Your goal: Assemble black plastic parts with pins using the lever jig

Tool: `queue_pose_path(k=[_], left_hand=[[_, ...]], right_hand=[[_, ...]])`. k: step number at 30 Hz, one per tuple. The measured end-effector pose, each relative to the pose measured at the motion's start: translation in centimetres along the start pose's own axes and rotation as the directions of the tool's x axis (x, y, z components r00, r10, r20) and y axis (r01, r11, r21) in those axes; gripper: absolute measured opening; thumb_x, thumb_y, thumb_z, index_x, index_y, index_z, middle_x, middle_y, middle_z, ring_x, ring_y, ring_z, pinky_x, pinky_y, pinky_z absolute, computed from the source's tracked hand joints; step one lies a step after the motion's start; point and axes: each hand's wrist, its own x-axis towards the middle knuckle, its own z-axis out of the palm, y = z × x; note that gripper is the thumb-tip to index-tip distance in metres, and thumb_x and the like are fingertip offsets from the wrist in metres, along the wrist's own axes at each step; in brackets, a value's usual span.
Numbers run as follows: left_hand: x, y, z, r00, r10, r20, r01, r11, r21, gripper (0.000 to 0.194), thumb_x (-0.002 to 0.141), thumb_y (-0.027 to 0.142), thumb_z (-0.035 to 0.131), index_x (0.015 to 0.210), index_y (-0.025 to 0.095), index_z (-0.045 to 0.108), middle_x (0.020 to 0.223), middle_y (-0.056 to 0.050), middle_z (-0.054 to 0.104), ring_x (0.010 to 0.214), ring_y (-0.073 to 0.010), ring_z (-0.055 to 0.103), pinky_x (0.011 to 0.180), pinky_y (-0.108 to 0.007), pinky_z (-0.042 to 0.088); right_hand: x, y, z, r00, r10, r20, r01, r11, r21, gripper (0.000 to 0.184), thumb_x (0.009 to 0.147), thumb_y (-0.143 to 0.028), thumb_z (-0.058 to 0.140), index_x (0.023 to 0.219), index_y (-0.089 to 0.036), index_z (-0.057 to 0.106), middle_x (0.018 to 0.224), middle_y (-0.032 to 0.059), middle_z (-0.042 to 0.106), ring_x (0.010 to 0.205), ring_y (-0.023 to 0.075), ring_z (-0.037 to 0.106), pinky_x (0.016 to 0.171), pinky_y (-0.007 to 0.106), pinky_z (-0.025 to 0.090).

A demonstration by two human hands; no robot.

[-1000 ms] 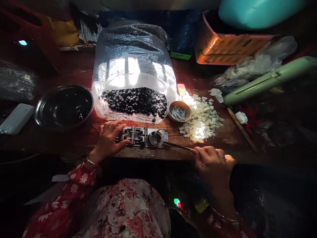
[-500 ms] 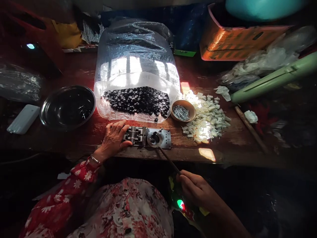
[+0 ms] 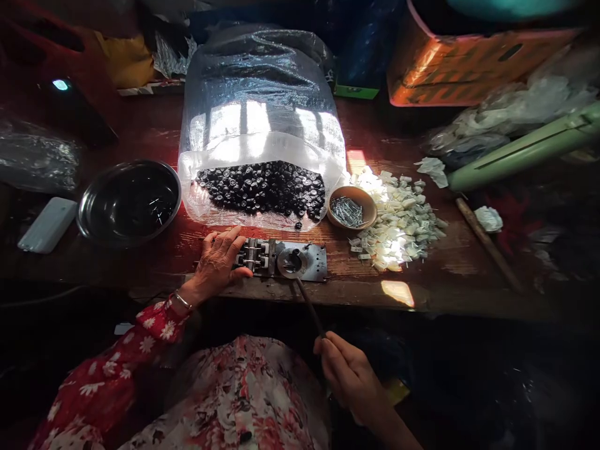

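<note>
A metal jig (image 3: 317,262) lies along the front edge of the bench, with a clamp-like section on its left and a round ring on its flat plate. My left hand (image 3: 218,259) grips its left end, thumb at the near side and fingers over the far side. Below the bench edge, my right hand (image 3: 347,372) is closed around a thin dark rod-shaped handle (image 3: 309,306). The handle slants up to the ring. Beyond the jig, small black knob-like parts (image 3: 262,190) spill from a translucent woven bag (image 3: 262,119).
A wooden bowl (image 3: 372,219) of metal pins stands beside a pile of cream-coloured plastic parts (image 3: 407,219). Left is a steel bowl (image 3: 84,212) with some pins. A wooden stick (image 3: 487,240), a green tube (image 3: 520,153) and an orange crate (image 3: 469,72) occupy the right.
My right hand has swung left and slightly down with the handle, which now stands steeper. The left hand stays on the jig. The view has shifted slightly.
</note>
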Motion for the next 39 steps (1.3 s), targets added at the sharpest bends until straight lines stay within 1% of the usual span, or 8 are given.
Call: queue_pose_path(k=[8,13,18,21,26,29,33,39], left_hand=[[-0.2,-0.1,0.4,1.0,-0.003,-0.003,0.003,1.0,0.023,0.089,0.097,0.084,0.027,0.145,0.015,0.054,0.151,-0.026,0.058,0.142,-0.0372,0.054,0.119,-0.054,0.03],[-0.3,-0.2,0.4,0.999,-0.029,0.021,0.029,1.0,-0.006,0.091,0.095,0.086,0.029,0.147,0.016,0.054,0.151,-0.025,0.058,0.142,-0.0376,0.053,0.12,-0.055,0.03],[-0.1,0.0,-0.2,0.999,-0.034,0.032,0.035,0.999,-0.041,0.083,0.098,0.083,0.037,0.147,0.018,0.053,0.153,-0.024,0.057,0.141,-0.0377,0.053,0.119,-0.057,0.032],[0.3,0.2,-1.6,1.0,-0.023,0.022,0.026,0.991,-0.13,0.062,0.103,0.064,0.053,0.147,0.02,0.05,0.152,-0.02,0.058,0.141,-0.0353,0.053,0.118,-0.055,0.037],[1.7,0.2,-4.0,0.995,0.084,0.053,-0.07,0.971,-0.23,0.034,0.094,0.023,0.066,0.127,0.025,0.063,0.134,-0.008,0.07,0.135,-0.0306,0.057,0.119,-0.054,0.04],[2.9,0.3,-4.5,0.981,0.157,0.115,-0.128,0.965,-0.229,0.023,0.088,0.016,0.065,0.109,0.025,0.067,0.125,-0.006,0.072,0.128,-0.0299,0.06,0.117,-0.055,0.041],[4.1,0.8,-4.4,0.974,0.175,0.145,-0.13,0.952,-0.277,0.012,0.086,0.013,0.064,0.094,0.022,0.066,0.114,-0.006,0.073,0.118,-0.0273,0.061,0.111,-0.052,0.045],[5.0,1.0,-4.3,0.968,0.175,0.179,-0.097,0.921,-0.378,0.011,0.087,0.012,0.066,0.089,0.022,0.063,0.101,-0.002,0.072,0.103,-0.0226,0.061,0.104,-0.048,0.046]], right_hand=[[-0.2,-0.3,6.5,0.984,0.023,-0.178,0.013,0.979,0.201,0.059,0.093,-0.081,0.056,0.078,-0.024,0.054,0.06,-0.0064,0.039,0.049,0.0099,0.032,0.043,0.022,0.03],[0.0,1.0,9.5,0.989,0.097,-0.11,-0.046,0.916,0.398,0.05,0.099,-0.075,0.053,0.097,-0.025,0.059,0.058,-0.0105,0.035,0.041,0.0075,0.023,0.034,0.02,0.026],[0.0,1.4,9.2,0.993,0.067,-0.096,-0.025,0.923,0.383,0.05,0.101,-0.073,0.051,0.1,-0.024,0.058,0.057,-0.011,0.036,0.04,0.0077,0.025,0.033,0.02,0.027],[0.1,1.2,8.1,0.992,0.014,-0.125,0.024,0.955,0.295,0.052,0.101,-0.074,0.049,0.092,-0.024,0.056,0.062,-0.0083,0.041,0.046,0.0084,0.031,0.039,0.021,0.032],[0.4,0.8,4.2,0.981,-0.173,-0.092,0.156,0.974,-0.167,0.052,0.108,-0.066,0.039,0.08,-0.024,0.051,0.065,-0.0037,0.049,0.055,0.0123,0.045,0.053,0.025,0.037],[0.6,0.6,0.3,0.954,-0.294,-0.055,0.222,0.819,-0.528,0.049,0.111,-0.06,0.035,0.08,-0.025,0.05,0.059,-0.0034,0.053,0.05,0.0143,0.05,0.053,0.028,0.031],[1.8,0.0,-5.3,0.879,-0.476,0.003,0.232,0.424,-0.875,0.051,0.113,-0.058,0.034,0.081,-0.024,0.056,0.062,-0.001,0.064,0.049,0.0168,0.058,0.053,0.031,0.024],[7.0,-3.0,-10.8,0.654,-0.754,0.062,0.09,-0.004,-0.996,0.055,0.114,-0.049,0.031,0.088,-0.021,0.07,0.078,0.0077,0.074,0.074,0.0242,0.064,0.068,0.036,0.033]])
